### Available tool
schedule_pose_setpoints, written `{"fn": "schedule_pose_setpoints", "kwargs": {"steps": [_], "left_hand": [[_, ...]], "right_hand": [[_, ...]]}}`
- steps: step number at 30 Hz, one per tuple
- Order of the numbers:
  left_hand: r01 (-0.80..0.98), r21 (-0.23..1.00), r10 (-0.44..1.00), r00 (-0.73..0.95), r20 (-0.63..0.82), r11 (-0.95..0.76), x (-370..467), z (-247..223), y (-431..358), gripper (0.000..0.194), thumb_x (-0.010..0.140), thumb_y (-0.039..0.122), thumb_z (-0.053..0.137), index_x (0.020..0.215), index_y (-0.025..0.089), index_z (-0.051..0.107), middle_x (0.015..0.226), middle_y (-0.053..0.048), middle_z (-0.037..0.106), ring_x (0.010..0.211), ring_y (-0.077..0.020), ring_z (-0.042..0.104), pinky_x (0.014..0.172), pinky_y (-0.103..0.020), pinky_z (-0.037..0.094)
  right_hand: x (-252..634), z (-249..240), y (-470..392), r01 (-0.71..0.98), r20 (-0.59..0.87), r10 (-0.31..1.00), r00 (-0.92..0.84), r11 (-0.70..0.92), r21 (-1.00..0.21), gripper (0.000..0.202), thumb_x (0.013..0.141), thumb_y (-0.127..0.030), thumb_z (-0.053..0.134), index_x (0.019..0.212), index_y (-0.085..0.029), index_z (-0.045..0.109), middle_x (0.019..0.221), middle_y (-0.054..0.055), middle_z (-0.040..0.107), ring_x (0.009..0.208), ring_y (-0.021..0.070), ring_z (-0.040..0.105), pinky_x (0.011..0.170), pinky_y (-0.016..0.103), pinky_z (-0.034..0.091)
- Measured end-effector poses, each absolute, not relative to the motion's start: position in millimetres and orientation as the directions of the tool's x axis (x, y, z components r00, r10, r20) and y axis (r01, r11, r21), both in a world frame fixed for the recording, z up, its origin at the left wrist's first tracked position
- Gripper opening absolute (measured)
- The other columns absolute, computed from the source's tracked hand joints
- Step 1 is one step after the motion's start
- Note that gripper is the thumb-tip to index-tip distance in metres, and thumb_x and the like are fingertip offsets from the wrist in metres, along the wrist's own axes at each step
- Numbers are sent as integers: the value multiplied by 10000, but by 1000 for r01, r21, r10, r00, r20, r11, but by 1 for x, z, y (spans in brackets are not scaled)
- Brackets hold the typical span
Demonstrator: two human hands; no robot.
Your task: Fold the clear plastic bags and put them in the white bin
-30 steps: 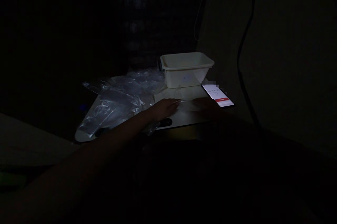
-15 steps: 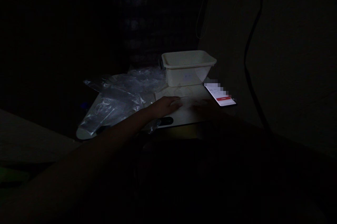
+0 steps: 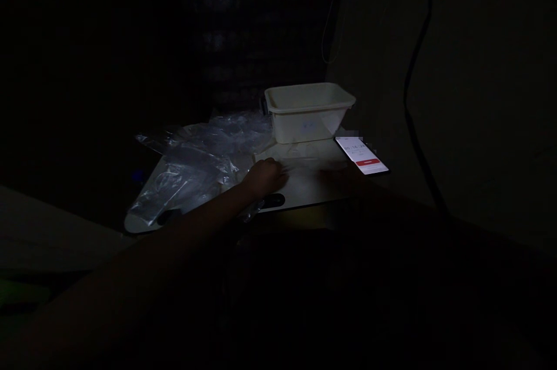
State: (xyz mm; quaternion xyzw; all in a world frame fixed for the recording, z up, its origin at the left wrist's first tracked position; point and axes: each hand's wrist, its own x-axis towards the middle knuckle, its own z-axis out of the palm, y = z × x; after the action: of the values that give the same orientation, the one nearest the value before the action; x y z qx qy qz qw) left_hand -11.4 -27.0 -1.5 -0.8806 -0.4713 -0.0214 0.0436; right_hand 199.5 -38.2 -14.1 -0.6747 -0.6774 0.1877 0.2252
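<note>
In the dim head view my left hand [image 3: 266,177] is closed over the white board [image 3: 304,187], at the right edge of a pile of clear plastic bags [image 3: 187,170]. What its fingers hold, if anything, is too dark to make out. My right hand [image 3: 339,177] is a dark, blurred shape over the board, near the lit phone [image 3: 363,155]; its fingers cannot be told apart. A faint clear sheet [image 3: 300,160] seems to lie between the two hands.
A white rectangular tub [image 3: 307,125] stands at the back of the board. The phone lies at the right edge. A dark cable [image 3: 407,91] hangs along the wall on the right. Dark handle slots [image 3: 274,200] mark the board's front edge.
My left hand has drawn slightly left and its fingers have curled in. My right hand has shifted only a little, still blurred. The view has moved slightly.
</note>
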Motion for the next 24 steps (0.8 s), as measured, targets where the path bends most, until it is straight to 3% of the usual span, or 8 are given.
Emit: {"fn": "schedule_pose_setpoints", "kwargs": {"steps": [7, 16, 24], "left_hand": [[843, 53, 844, 531, 76, -536, -15, -5, -26, 340, 732, 366, 381, 740, 117, 612, 767, -102, 583, 681, -170, 542, 563, -252, 377], [758, 471, 887, 441, 140, -451, -17, -12, -20, 155, 635, 249, 485, 675, 161, 607, 685, -23, 616, 659, -135, 544, 591, -212, 391], [784, 529, 936, 345, 65, -326, -17, -5, -21, 128, 614, 183, 473, 626, 124, 586, 584, -5, 580, 558, -103, 516, 503, -182, 380]], "right_hand": [[188, 2, -48, 883, -29, 999, 29, -39, -468, 210, 664, -327, 534, 694, -132, 605, 715, 80, 632, 664, 172, 583, 525, 230, 433], [199, -8, -39, 870, 54, 993, -104, 117, -479, 192, 683, -292, 499, 654, -148, 624, 687, 52, 634, 667, 171, 576, 542, 237, 412], [199, -7, -34, 834, 77, 993, -92, 119, -539, 222, 687, -325, 473, 591, -143, 559, 595, 15, 577, 520, 98, 496, 437, 190, 323]]}}
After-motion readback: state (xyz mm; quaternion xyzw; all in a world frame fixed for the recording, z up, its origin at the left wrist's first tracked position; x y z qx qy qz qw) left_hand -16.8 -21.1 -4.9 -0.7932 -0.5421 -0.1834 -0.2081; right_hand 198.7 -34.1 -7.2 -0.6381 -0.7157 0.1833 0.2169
